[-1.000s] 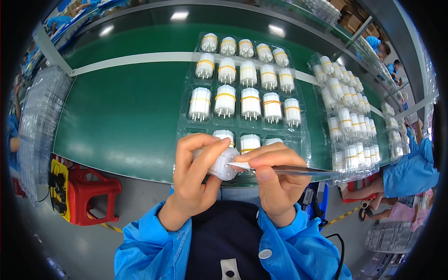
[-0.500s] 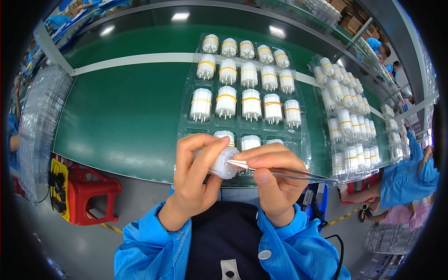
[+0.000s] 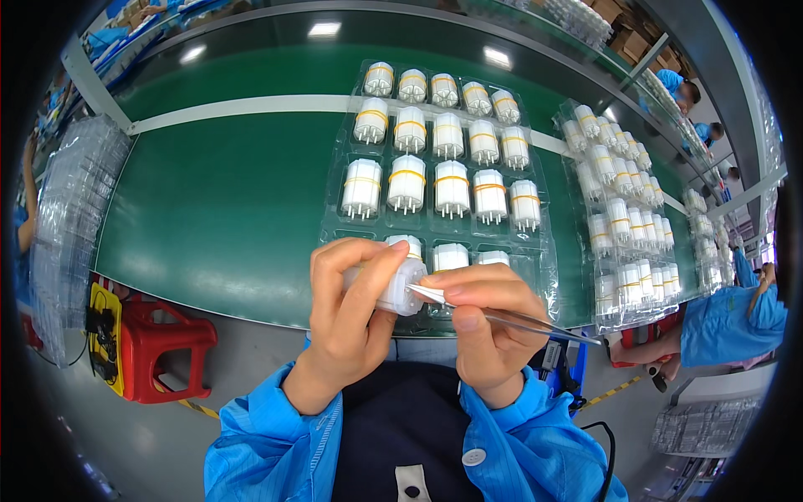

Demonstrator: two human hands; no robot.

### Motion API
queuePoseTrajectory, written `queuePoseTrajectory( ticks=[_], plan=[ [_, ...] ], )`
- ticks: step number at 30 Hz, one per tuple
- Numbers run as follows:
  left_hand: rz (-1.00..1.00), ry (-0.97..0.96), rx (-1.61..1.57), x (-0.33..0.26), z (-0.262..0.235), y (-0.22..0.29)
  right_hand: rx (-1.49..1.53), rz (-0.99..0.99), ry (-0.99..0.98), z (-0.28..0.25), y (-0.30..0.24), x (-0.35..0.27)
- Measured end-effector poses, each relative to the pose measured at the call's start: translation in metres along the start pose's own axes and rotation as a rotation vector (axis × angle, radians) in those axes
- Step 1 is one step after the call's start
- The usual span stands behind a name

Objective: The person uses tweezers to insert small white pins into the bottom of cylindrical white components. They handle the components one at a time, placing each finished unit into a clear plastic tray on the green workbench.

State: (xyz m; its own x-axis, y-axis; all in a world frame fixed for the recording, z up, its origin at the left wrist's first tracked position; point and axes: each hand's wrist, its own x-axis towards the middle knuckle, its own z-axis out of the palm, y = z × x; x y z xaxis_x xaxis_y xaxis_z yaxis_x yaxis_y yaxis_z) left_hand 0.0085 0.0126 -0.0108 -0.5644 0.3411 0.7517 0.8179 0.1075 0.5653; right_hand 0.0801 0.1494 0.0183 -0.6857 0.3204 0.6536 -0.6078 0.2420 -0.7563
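My left hand [image 3: 345, 305] is closed around a white, rounded plastic plug housing [image 3: 403, 291], its end tilted towards the right. A pair of metal tweezers [image 3: 539, 325] is pinched between the thumb and fingers of my right hand [image 3: 500, 318]. The bright tweezer tips meet the end face of the housing; whether they grip a small part there I cannot make out. Just beyond both hands lies a clear plastic tray [image 3: 335, 197]. It carries rows of white pronged plugs [image 3: 406, 186], most with a yellow band around them; my hands cover its nearest row.
The tray rests on a green work surface [image 3: 226, 201]. More filled trays [image 3: 621, 230] stand to the right. Stacked clear trays [image 3: 79, 201] are at the left edge, above a red stool [image 3: 171, 351]. A co-worker in a blue coat [image 3: 726, 322] is at the far right.
The back end of the tweezers has dipped slightly, and the housing has tipped up a little. Both hands keep their grip. At the right, the co-worker's position has shifted slightly.
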Motion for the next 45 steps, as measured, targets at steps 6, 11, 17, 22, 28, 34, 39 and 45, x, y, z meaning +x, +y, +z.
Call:
queuePoseTrajectory(
  ticks=[6, 11, 17, 22, 28, 34, 39, 45],
  plan=[
    [0.015, -0.001, -0.020, 0.000, 0.000, 0.000, 0.128, 0.019, 0.074, 0.003, 0.008, -0.007],
    [-0.057, -0.024, -0.107, -0.001, 0.000, 0.002, 0.149, 0.065, 0.071, 0.002, 0.007, -0.007],
    [-0.056, -0.043, -0.101, -0.002, 0.000, 0.001, 0.013, 0.057, -0.029, -0.002, -0.001, 0.003],
    [-0.014, -0.084, -0.036, -0.002, -0.003, -0.001, -0.206, 0.045, -0.201, -0.009, -0.016, 0.021],
    [-0.124, -0.104, -0.264, 0.000, -0.007, 0.005, 0.083, 0.033, -0.049, -0.017, -0.004, 0.017],
    [-0.171, -0.129, -0.338, -0.002, -0.008, 0.004, 0.024, -0.027, -0.136, -0.017, -0.003, 0.019],
    [-0.174, -0.139, -0.353, -0.002, -0.008, 0.003, 0.004, -0.079, -0.174, -0.018, 0.000, 0.021],
    [-0.185, -0.141, -0.356, -0.001, -0.008, 0.003, -0.010, -0.076, -0.154, -0.018, 0.002, 0.018]
  ],
)
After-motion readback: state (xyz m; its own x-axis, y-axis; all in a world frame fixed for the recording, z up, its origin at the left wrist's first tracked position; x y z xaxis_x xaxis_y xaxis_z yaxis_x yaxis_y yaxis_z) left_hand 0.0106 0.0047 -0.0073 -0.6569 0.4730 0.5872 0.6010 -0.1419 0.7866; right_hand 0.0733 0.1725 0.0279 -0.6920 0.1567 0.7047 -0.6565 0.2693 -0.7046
